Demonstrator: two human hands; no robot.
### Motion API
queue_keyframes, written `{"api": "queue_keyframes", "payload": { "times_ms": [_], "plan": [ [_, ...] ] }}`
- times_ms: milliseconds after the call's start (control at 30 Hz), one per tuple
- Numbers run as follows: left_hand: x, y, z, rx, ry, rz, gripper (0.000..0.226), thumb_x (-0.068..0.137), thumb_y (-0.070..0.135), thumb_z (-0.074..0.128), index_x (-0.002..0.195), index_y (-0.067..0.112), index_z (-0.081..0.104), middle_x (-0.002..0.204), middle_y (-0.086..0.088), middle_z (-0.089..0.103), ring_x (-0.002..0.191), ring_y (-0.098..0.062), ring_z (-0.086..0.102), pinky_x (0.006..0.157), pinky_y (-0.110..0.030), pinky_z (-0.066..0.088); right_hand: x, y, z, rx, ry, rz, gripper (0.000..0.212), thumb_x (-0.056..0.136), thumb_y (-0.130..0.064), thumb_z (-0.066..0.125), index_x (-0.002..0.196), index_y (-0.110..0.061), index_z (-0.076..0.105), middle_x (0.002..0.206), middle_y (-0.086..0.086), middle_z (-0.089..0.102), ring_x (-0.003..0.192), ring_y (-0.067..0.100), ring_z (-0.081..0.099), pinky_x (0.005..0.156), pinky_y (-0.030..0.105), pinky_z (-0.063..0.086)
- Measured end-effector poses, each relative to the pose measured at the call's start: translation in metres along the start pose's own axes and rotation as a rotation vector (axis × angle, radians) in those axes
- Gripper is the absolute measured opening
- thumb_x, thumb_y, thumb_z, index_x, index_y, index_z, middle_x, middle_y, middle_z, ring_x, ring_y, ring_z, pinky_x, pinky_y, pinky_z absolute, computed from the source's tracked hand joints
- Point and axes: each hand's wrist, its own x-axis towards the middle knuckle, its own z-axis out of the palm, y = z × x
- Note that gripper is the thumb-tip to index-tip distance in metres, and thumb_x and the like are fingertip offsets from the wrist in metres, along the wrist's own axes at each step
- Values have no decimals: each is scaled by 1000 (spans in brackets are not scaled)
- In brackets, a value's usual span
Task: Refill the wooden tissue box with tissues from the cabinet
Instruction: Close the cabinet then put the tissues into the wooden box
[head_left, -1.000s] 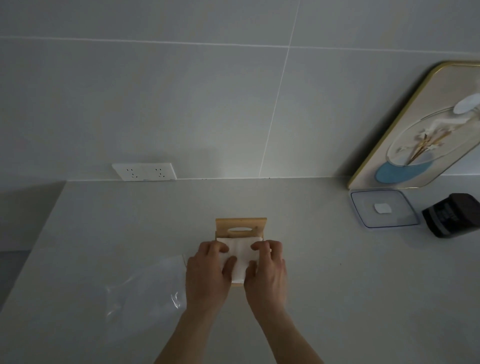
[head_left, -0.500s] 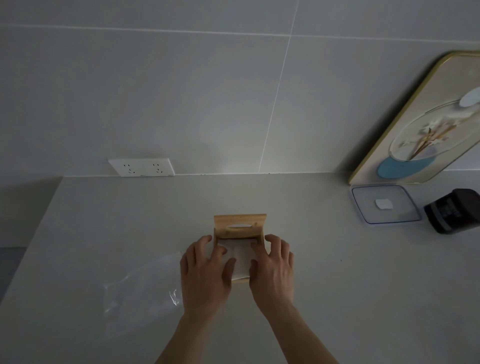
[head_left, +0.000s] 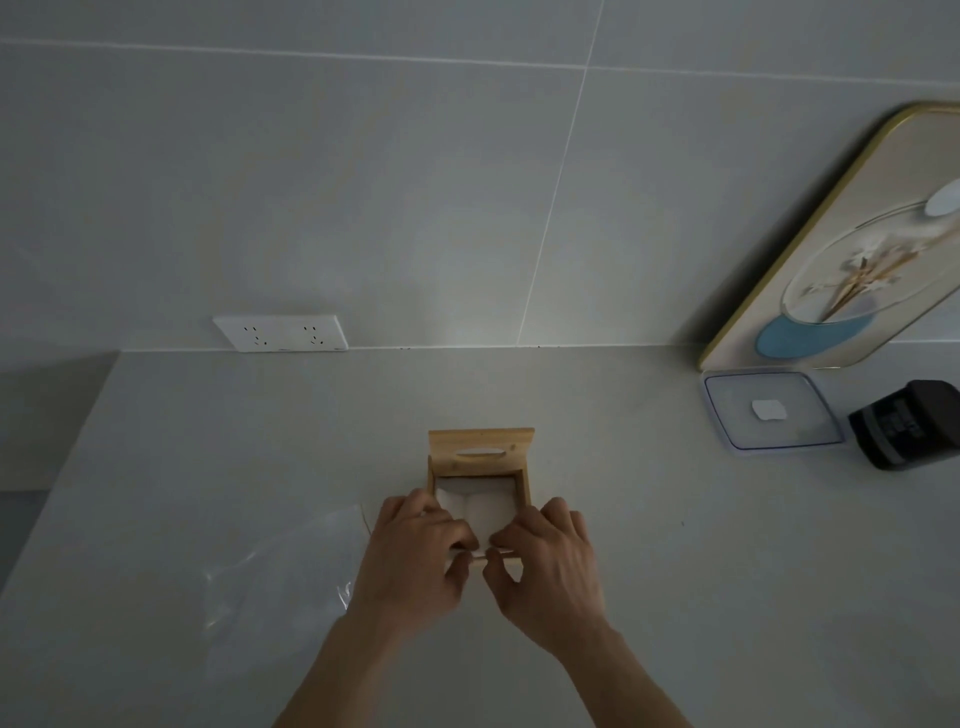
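A small wooden tissue box (head_left: 523, 486) stands on the pale counter, its slotted lid (head_left: 480, 445) tipped up at the far side. A stack of white tissues (head_left: 480, 506) lies inside it. My left hand (head_left: 415, 556) rests on the box's near left corner and my right hand (head_left: 550, 566) on its near right corner. Thumbs and fingertips of both hands pinch the near edge of the tissues at the box's front wall, which they mostly hide.
An empty clear plastic wrapper (head_left: 280, 582) lies left of my hands. At the right stand a clear lid (head_left: 769, 413), a dark jar (head_left: 909, 423) and a gold-framed picture (head_left: 852, 244) leaning on the tiled wall. A white socket (head_left: 280, 332) sits at the wall's base.
The tissues went from lying above the box under my flat hands to sitting down inside it. My hands slid back to the near edge and the fingers curled in.
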Motion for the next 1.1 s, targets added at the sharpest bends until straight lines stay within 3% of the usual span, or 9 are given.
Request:
{"api": "queue_keyframes", "payload": {
  "times_ms": [133, 300, 567, 733, 800, 900, 1100],
  "plan": [
    [5, -4, -5, -13, -24, -29, 28, 85, 27, 60, 102, 38, 79, 82, 18, 66, 101, -4, 55, 91, -23, 33, 4, 0, 1, -6, -27, 19, 17, 80, -37, 62, 75, -31, 77, 76, -14, 64, 79, 19, 53, 68, 32, 45],
    [21, -1, -11, 112, -103, -17, 26, 90, 23, 58, 107, 34, 74, 99, 11, 75, 106, -14, 58, 89, -31, 36, 11, -3, -2, -22, -64, 62, 12, 77, -31, 70, 68, -28, 77, 73, -12, 66, 77, 22, 55, 67, 32, 45],
    [41, 20, -10, 443, -254, -50, 21, 94, 13, 58, 104, 23, 72, 103, 0, 74, 111, -25, 53, 93, -39, 38, 9, -8, 0, -140, -206, 20, 54, 99, -44, 32, 81, -23, 79, 95, -5, 67, 91, 26, 54, 78, 39, 45],
    [37, 19, -4, 409, -235, -52, 17, 94, 23, 57, 103, 24, 71, 106, 1, 73, 114, -24, 55, 94, -40, 37, 5, -8, 0, -121, -142, 32, 42, 96, -46, 43, 80, -29, 78, 89, -8, 65, 98, 25, 54, 86, 37, 46],
    [35, 17, -2, 358, -225, -40, 22, 92, 26, 57, 110, 26, 69, 113, 3, 69, 119, -23, 53, 99, -41, 34, 3, -6, -1, -112, -117, 20, 33, 92, -42, 50, 79, -30, 77, 91, -9, 68, 108, 27, 56, 100, 41, 44],
    [36, 12, -1, 365, -240, -26, 29, 92, 23, 57, 119, 26, 66, 128, 1, 59, 132, -23, 44, 112, -44, 29, 0, -6, 1, -156, -137, -6, 34, 94, -40, 47, 84, -29, 78, 102, -7, 72, 131, 32, 51, 119, 54, 30],
    [44, 20, 7, 403, -282, -101, 28, 91, 22, 60, 119, 20, 58, 128, -8, 57, 128, -29, 45, 97, -41, 39, -6, -6, 4, -127, -155, 10, 36, 97, -42, 51, 83, -26, 80, 98, -4, 74, 133, 34, 55, 119, 53, 33]
  ]
}}
